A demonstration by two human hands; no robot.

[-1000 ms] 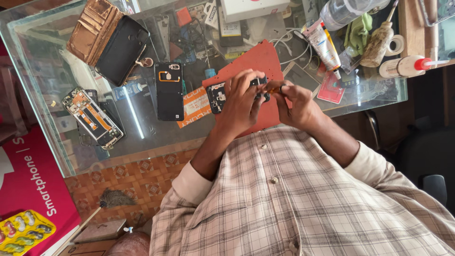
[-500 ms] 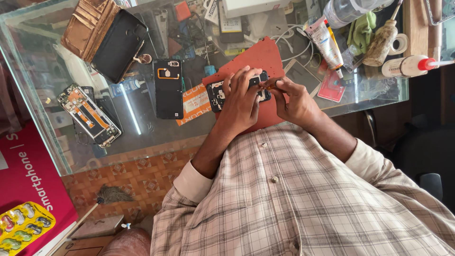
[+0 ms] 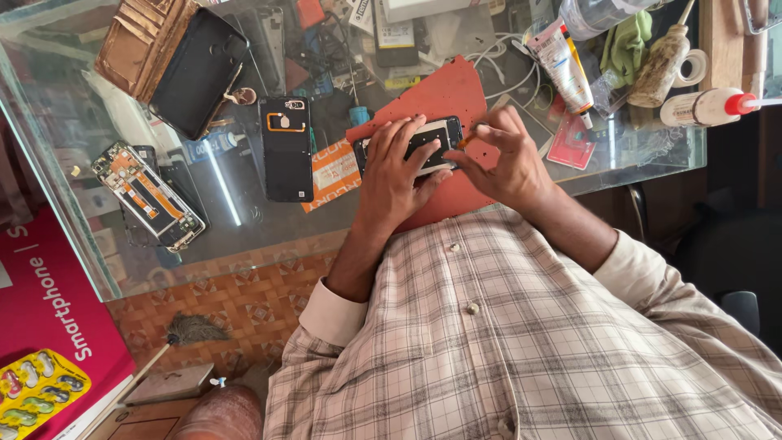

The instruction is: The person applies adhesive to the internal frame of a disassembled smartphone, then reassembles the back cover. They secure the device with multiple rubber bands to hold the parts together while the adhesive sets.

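Observation:
A dark phone (image 3: pixel 432 140) with its back open lies on a red work mat (image 3: pixel 444 90) on the glass counter. My left hand (image 3: pixel 395 171) presses flat on the phone, its fingers spread across it. Just to the right, my right hand (image 3: pixel 509 159) pinches a small orange-handled tool (image 3: pixel 467 140) whose tip meets the phone's right end. My checked shirt fills the lower part of the view.
A black phone back (image 3: pixel 285 147) and an opened phone (image 3: pixel 147 195) lie to the left, with a brown wallet (image 3: pixel 134 41) and a black case (image 3: pixel 199 69) behind them. A glue tube (image 3: pixel 560 57), brush (image 3: pixel 660 53) and white bottle (image 3: pixel 705 106) stand right.
My hands were held close together over the phone. Now the left hand lies flat on it and the right hand has moved to its right end with the tool.

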